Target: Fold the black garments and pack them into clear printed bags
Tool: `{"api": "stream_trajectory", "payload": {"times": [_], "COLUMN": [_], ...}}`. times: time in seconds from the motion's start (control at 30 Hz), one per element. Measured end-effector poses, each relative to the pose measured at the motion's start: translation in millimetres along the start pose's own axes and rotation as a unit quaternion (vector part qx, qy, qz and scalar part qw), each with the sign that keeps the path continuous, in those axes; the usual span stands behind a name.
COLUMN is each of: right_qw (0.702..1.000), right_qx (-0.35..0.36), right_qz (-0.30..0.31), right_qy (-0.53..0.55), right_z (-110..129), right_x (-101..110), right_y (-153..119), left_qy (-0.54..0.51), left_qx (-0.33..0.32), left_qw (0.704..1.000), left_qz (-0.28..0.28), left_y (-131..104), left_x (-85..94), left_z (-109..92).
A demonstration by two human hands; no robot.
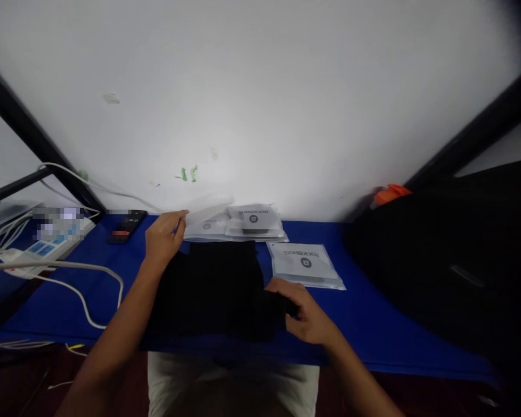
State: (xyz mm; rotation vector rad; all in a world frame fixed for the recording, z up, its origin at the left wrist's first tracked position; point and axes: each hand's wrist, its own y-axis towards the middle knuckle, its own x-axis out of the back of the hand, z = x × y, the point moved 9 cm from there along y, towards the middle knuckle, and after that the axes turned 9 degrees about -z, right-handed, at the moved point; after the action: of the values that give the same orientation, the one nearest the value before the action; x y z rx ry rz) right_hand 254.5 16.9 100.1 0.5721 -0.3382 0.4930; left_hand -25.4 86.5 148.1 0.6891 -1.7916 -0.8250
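Power strip (56, 249), one, with white cables (108, 272): far left of the black cloth (212, 289), on the blue tabletop (373, 330).

Phone (128, 226), one, dark: left of and beyond the cloth, its screen lit.

Left hand (165, 238): at the cloth's far-left corner, thumb and fingers drawn narrow, holding the edge of a frosted bag (209, 213), raised and blurred, just beyond the cloth.

Black cloth, one: spread flat before the person, fine folds too dark to tell.

Bag stack (254, 222), frosted, printed ROCKBROS: directly beyond the cloth, near the wall.

Right hand (306, 313): at the cloth's right edge, fingers curled, holding a bunched part of it.

Single bag (306, 263), same print: lying flat, right of the cloth's far corner.

Dark heap (438, 272), with orange item (391, 195): well right of the cloth.
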Motion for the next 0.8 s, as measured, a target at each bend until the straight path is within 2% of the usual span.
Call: {"api": "stream_trajectory", "payload": {"times": [0.07, 0.13, 0.23, 0.33, 0.4, 0.47, 0.57, 0.63, 0.67, 0.73, 0.8], "right_qw": [1.000, 0.999, 0.997, 0.993, 0.990, 0.987, 0.983, 0.981, 0.981, 0.981, 0.981], "right_qx": [0.007, 0.022, 0.054, 0.072, 0.071, 0.071, 0.090, 0.098, 0.094, 0.079, 0.072], "right_qz": [-0.002, -0.004, -0.002, -0.004, -0.003, 0.003, 0.014, 0.013, 0.008, -0.009, -0.020], "right_qy": [-0.015, -0.027, -0.047, -0.091, -0.125, -0.145, -0.158, -0.167, -0.172, -0.176, -0.177], "right_z": [-2, -3, -5, -13, -20, -26, -29, -31, -32, -37, -41], "right_x": [-3, -5, -10, -15, -19, -25, -35, -40, -41, -39, -36], "right_y": [0, 0, -1, -2, -3, -1, 4, 8, 9, 11, 10], "left_qy": [0.041, 0.054, 0.042, 0.018, 0.001, -0.008, -0.085, -0.287, -0.343, -0.368, -0.355], "left_qx": [0.023, 0.027, 0.023, 0.019, 0.018, 0.017, -0.002, -0.030, -0.032, 0.006, 0.047], "left_qw": [0.992, 0.977, 0.957, 0.944, 0.941, 0.945, 0.943, 0.883, 0.854, 0.844, 0.854], "left_qz": [0.120, 0.205, 0.285, 0.330, 0.337, 0.327, 0.321, 0.369, 0.389, 0.391, 0.378], "left_y": [-2, -9, -24, -33, -36, -41, -64, -93, -107, -122, -126], "left_x": [-37.2, -68.3, -102.1, -119.1, -120.1, -113.9, -98.3, -86.7, -80.8, -73.3, -68.8], "left_z": [19, 32, 39, 33, 21, 3, -46, -96, -114, -125, -118]}}
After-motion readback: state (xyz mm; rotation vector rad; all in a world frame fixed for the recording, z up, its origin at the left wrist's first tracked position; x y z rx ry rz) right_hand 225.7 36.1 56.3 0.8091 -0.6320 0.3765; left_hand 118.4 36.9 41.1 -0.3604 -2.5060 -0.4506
